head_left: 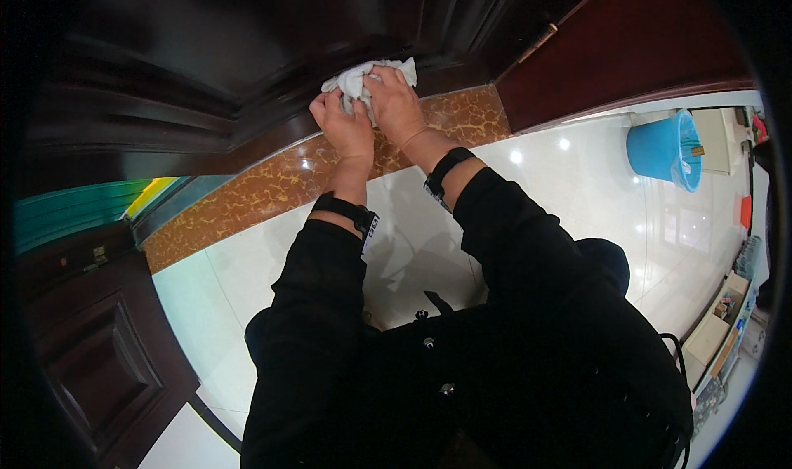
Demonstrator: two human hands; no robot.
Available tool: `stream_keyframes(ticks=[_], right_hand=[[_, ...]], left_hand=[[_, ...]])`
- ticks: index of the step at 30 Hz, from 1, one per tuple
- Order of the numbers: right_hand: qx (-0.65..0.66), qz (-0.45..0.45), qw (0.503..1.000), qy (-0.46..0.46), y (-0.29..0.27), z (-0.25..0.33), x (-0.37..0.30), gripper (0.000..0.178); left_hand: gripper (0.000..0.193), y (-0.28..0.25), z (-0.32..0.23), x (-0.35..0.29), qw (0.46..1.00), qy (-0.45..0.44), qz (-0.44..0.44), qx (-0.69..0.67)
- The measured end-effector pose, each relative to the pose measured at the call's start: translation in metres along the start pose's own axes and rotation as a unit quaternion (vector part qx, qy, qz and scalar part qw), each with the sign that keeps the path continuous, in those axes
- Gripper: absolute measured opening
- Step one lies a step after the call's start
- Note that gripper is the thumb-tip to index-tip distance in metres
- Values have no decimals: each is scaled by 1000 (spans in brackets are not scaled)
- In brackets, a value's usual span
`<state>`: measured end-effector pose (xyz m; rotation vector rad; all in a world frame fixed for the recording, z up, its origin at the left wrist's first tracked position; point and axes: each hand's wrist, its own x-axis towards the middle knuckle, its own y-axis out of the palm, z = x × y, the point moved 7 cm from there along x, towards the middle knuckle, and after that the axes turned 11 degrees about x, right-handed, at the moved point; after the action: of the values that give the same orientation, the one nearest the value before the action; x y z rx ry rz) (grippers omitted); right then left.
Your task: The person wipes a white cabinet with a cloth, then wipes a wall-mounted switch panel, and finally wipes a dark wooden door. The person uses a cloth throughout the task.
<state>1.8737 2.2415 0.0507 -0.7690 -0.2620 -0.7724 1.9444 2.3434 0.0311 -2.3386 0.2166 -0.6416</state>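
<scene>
A crumpled white cloth (355, 80) is pressed against the lower part of a dark brown panelled door (181, 44). My left hand (345, 129) grips the cloth's near left side with bent fingers. Close beside it, my right hand (396, 106) holds the cloth's right part, its fingers curled into the folds. Both hands reach forward in black sleeves, with a black band on each wrist. Just below the cloth runs a brown, yellow-veined stone threshold (466, 114). The fingertips are partly hidden by the cloth.
A blue bucket (660, 149) stands on the glossy white tile floor (569, 180) at the right. Another dark door panel (99, 353) is at the lower left. A reddish-brown panel with a metal hinge (538, 43) rises at upper right. Shelving with small items (722, 312) lines the far right.
</scene>
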Motion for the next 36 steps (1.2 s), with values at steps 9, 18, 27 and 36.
stream_keyframes(ticks=[9, 18, 27, 36], right_hand=[[20, 38, 999, 26, 0, -21, -2, 25], [-18, -49, 999, 1, -38, -34, -5, 39], [-30, -56, 998, 16, -33, -53, -9, 36], [123, -107, 953, 255, -28, -105, -44, 53]], left_hand=[[32, 12, -2, -4, 999, -7, 30, 23], [29, 33, -44, -10, 998, -9, 13, -62], [30, 33, -46, -10, 999, 3, 39, -30], [38, 49, -60, -28, 989, 136, 60, -20]])
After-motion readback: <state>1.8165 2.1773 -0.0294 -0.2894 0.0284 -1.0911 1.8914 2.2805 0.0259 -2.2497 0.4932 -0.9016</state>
